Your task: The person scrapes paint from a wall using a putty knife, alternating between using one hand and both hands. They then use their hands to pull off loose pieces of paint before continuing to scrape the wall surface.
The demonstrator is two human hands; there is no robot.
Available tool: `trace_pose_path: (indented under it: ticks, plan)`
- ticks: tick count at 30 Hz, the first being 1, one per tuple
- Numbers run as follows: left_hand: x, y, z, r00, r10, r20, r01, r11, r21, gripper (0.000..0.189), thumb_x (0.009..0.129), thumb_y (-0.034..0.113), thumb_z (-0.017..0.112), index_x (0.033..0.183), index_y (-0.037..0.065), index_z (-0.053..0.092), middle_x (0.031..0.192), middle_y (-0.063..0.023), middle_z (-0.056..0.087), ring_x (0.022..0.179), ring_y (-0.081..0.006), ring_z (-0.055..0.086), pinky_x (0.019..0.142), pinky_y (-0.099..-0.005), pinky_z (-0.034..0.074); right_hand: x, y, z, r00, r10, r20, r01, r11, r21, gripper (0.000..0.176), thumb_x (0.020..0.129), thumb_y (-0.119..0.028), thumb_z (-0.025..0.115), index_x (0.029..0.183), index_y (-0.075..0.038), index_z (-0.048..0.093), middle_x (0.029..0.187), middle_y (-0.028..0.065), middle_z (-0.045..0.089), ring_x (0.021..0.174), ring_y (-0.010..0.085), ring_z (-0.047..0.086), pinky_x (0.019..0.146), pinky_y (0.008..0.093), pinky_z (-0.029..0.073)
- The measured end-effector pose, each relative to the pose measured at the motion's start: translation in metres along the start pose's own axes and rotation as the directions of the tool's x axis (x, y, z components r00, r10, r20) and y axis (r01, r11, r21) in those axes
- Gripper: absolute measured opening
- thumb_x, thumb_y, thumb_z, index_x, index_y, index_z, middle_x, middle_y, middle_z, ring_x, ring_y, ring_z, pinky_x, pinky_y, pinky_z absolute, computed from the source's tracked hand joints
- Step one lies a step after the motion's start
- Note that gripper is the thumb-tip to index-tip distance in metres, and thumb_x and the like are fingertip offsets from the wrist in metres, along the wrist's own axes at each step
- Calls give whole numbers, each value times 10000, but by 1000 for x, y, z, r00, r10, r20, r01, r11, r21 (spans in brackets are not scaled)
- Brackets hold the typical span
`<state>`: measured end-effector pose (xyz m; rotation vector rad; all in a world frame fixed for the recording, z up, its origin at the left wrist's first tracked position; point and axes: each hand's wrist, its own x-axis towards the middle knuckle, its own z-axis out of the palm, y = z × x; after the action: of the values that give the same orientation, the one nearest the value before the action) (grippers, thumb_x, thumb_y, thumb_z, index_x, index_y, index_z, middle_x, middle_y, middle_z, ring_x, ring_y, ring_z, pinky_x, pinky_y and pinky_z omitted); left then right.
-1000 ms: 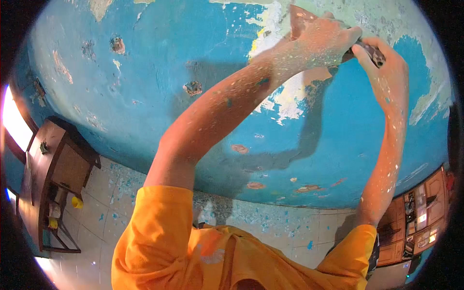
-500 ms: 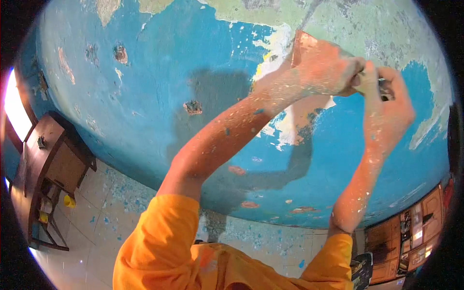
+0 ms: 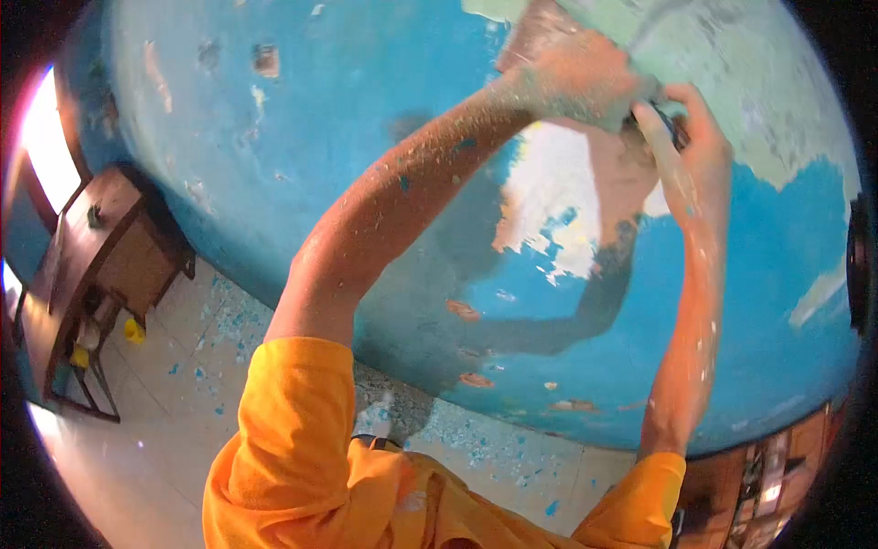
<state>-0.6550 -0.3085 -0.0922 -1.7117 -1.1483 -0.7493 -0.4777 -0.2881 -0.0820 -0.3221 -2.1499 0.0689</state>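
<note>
My left hand (image 3: 590, 80) is wrapped around a scraper. The scraper's broad, paint-smeared blade (image 3: 541, 35) sticks out past the knuckles, up and to the left, against the wall. At the other end, my right hand (image 3: 695, 137) is closed on the dark end of the handle, its fingers close to my left hand. Around them, the wall (image 3: 384, 256) has blue paint, with pale green patches above and a bare whitish patch (image 3: 553, 183) under my left wrist. Flecks of paint cling to both forearms. My left hand hides most of the handle.
Paint flakes (image 3: 494, 457) litter the tiled floor along the wall's foot. A wooden desk (image 3: 101, 229) stands at the left by a bright opening, with yellow items (image 3: 133, 330) under it. A wooden cabinet (image 3: 718, 489) is at the lower right.
Both hands and the scraper have moved up and left along the wall. The view has shifted too, so the wall marks sit higher and farther right at the left side.
</note>
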Motion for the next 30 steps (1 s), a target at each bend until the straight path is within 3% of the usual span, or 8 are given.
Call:
trace_pose_path:
  ticks: [5,7,12,19,21,23,26,30]
  plan:
    - [-15,-14,-30,979,52,-196,-41,997,58,372,741,455,671,923,132,636,670,-114,645,644,-309,658,602,-468,505,2,-54,5,986,-116,-120,93,978,-187,326,887,-323,632,1087,-71,577,655,-16,484,593,56,372,504,247,290]
    - [-1,-13,-37,993,-100,-60,97,994,-50,365,729,423,691,946,136,631,679,-118,648,663,-289,668,624,-470,508,12,-51,0,998,20,-57,-37,950,-309,346,886,-325,631,1127,-84,573,655,-17,480,588,54,364,498,250,289]
    - [-29,-42,-80,968,27,248,-60,990,129,266,729,279,683,919,97,639,755,-159,661,746,-335,667,672,-437,527,17,-51,52,991,-119,-61,115,991,-66,455,850,-303,672,1239,-102,546,606,2,475,559,76,402,493,269,328]
    - [-91,-154,-129,966,-50,254,-24,960,279,265,683,314,695,859,120,650,727,-143,654,729,-302,673,644,-432,518,73,-143,143,996,-93,-18,88,978,-188,512,825,-256,683,1292,-88,556,551,100,459,474,161,435,506,322,406]
    - [-100,-179,-133,998,52,33,-58,976,212,267,690,399,668,830,173,658,697,-121,650,709,-295,669,644,-447,499,73,-182,147,990,-86,-109,69,986,-150,484,818,-253,686,1253,-65,587,550,105,457,466,165,415,493,309,401]
    - [-104,-183,-139,997,67,35,-73,975,208,281,701,469,634,836,224,663,661,-94,642,680,-293,658,692,-474,474,68,-204,157,985,-61,-161,40,991,-129,458,835,-204,675,1261,-60,587,624,44,441,592,59,344,497,251,311]
    - [-94,-202,-144,950,31,309,-68,992,108,344,662,403,678,886,144,641,717,-129,637,713,-339,649,693,-550,488,96,-207,166,989,15,-144,-47,975,-218,480,842,-232,669,1267,-32,572,706,-1,343,615,60,396,541,240,380]
    - [-96,-210,-158,935,154,319,-194,976,97,285,741,360,676,859,100,665,758,-129,668,730,-327,660,671,-457,521,88,-184,181,986,43,-161,-57,995,-87,508,843,-256,683,1260,6,560,623,28,461,563,71,389,503,244,359]
